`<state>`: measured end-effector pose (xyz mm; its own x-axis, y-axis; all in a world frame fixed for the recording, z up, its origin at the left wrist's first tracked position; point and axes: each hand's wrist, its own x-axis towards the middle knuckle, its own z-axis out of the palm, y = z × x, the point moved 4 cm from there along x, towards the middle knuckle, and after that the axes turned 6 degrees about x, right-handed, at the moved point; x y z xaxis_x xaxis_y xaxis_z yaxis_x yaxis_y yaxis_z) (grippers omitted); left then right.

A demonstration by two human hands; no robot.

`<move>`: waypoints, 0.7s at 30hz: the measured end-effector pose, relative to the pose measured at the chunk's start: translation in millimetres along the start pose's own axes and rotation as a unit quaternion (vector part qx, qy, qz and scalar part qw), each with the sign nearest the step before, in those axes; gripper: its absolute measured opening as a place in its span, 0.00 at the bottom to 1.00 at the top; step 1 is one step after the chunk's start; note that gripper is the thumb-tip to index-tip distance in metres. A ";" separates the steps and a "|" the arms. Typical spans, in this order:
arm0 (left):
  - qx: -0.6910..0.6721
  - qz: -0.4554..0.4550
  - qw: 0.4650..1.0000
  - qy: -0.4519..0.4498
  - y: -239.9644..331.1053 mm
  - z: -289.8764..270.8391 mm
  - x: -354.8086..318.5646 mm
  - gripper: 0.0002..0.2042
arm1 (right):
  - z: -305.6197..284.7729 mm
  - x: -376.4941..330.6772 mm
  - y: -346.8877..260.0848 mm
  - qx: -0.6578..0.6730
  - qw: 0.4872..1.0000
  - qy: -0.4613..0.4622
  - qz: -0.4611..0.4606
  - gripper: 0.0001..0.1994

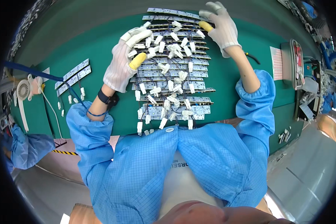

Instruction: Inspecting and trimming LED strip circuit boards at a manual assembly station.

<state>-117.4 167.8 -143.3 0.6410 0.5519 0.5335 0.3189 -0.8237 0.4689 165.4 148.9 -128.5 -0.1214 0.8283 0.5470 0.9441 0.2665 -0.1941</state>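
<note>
Strips: the stack of white light strips [171,67] lies on the green bench [82,48], between my two hands, its white plugs [164,68] and dark wires tangled on top.
Left hand [122,63]: fingers together, pinching a plug at the stack's upper left edge.
Right hand [221,27]: fingers spread, pressing the far corner.
Risk: pull too hard and I judge a snagged wire drags neighbouring strips askew – or strains a joint.
Loose strips [74,75]: left of my left hand, well apart.

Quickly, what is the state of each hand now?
Left hand: fingers on a white connector, grip unclear.
Right hand: open, resting on the stacked strip boards.
</note>
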 end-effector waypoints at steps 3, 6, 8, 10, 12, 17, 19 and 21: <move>-0.047 -0.050 0.997 0.037 7.6 -6.3 2.4 0.28 | 9.0 11.7 9.2 0.061 0.986 -0.105 0.117 0.13; -0.100 -0.115 0.984 0.093 7.6 -22.7 -0.6 0.28 | -7.2 26.5 10.1 0.098 0.992 0.007 0.077 0.16; -0.101 -0.151 0.980 0.078 7.6 -35.6 -4.0 0.27 | -19.5 27.9 7.0 0.148 0.984 0.055 0.082 0.17; 0.137 -0.078 0.988 -0.003 9.0 -58.8 -8.2 0.32 | -35.1 24.4 1.9 0.233 0.952 0.072 0.185 0.17; 0.273 -0.113 0.952 -0.080 7.8 -84.7 -16.7 0.30 | -56.7 10.9 2.8 0.296 0.916 0.090 0.255 0.17; 0.359 -0.279 0.875 -0.165 -41.6 -104.5 -102.3 0.29 | -82.0 -6.7 -13.2 0.371 0.895 0.093 0.230 0.14; 0.391 -0.234 0.874 -0.171 -25.5 -86.5 -99.4 0.29 | -83.2 -12.5 -23.0 0.385 0.895 0.075 0.214 0.12; 0.415 -0.178 0.874 -0.179 -18.8 -76.3 -91.5 0.30 | -82.4 -12.3 -39.7 0.385 0.902 0.074 0.180 0.12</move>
<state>-235.3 142.8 -147.2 0.5281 0.8386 0.1338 0.8441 -0.5011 -0.1906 154.7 87.5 -60.4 0.2465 0.8694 0.4283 0.4147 0.3048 -0.8574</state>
